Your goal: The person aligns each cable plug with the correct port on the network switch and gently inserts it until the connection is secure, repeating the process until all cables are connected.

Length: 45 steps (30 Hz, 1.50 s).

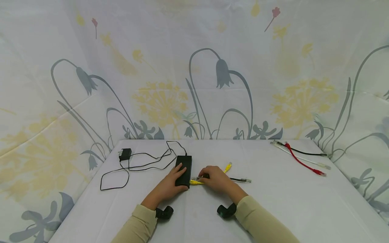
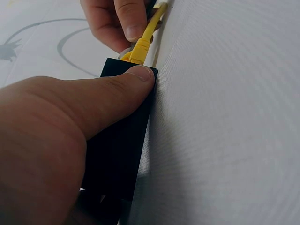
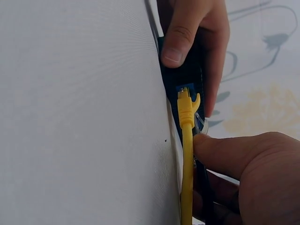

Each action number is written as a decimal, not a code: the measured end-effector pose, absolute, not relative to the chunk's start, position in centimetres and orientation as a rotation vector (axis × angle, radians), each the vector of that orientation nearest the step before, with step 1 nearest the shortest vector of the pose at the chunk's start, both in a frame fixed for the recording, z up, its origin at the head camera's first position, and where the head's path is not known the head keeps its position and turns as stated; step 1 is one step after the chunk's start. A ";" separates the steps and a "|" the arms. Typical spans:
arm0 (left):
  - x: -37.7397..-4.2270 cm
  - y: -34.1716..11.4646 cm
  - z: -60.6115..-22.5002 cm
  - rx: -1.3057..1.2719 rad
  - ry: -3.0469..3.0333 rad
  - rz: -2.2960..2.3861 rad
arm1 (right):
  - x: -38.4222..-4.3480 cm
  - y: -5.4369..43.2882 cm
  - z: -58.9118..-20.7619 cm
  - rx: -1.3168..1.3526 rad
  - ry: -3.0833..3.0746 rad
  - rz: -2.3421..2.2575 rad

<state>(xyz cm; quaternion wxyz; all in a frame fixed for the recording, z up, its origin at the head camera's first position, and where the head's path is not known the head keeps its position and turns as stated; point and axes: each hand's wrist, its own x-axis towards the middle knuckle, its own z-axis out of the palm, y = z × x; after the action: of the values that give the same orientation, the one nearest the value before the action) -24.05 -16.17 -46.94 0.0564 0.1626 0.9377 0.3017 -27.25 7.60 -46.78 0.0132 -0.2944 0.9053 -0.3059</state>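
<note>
My left hand [image 1: 170,184] holds a black network switch [image 1: 186,162] on the table, thumb at its near edge and fingers over its top. A yellow Ethernet cable [image 3: 187,154] has its plug at a port in the switch's right-hand end; how deep it sits I cannot tell. Close beside that plug, my right hand [image 1: 217,179] pinches a black Ethernet cable [image 3: 202,183] near its clear connector [image 3: 200,123]. The connector is at the switch's end, partly hidden by the fingers and the yellow plug. The black cable's other end [image 1: 244,180] lies to the right on the table.
A black power adapter [image 1: 125,154] lies at the left, its thin cord [image 1: 146,166] looping across to the switch's back end. Red [image 1: 304,162], white [image 1: 299,157] and black [image 1: 307,153] Ethernet cables lie at the far right. Patterned cloth [image 1: 164,67] hangs behind the white table.
</note>
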 end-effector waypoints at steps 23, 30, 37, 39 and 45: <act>-24.0 -16.3 -47.0 0.506 2.844 0.921 | -27.0 6.9 -46.7 -0.875 2.822 -0.939; -24.0 -16.3 -47.0 0.510 2.841 0.924 | -27.0 6.9 -46.8 -0.908 2.825 -0.953; -24.0 -16.3 -46.9 0.515 2.836 0.927 | -27.0 6.9 -46.9 -0.889 2.805 -0.968; -24.0 -16.3 -47.0 0.517 2.835 0.929 | -27.0 7.0 -46.9 -0.880 2.798 -0.972; -24.0 -16.3 -46.9 0.524 2.839 0.921 | -26.8 7.0 -46.7 -0.872 2.778 -1.020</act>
<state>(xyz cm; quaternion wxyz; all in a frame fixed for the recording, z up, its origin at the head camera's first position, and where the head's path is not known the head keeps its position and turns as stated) -24.04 -16.31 -46.91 0.0555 0.1727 0.9354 0.3035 -26.84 6.98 -46.71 0.0283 -0.2825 0.9000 -0.3306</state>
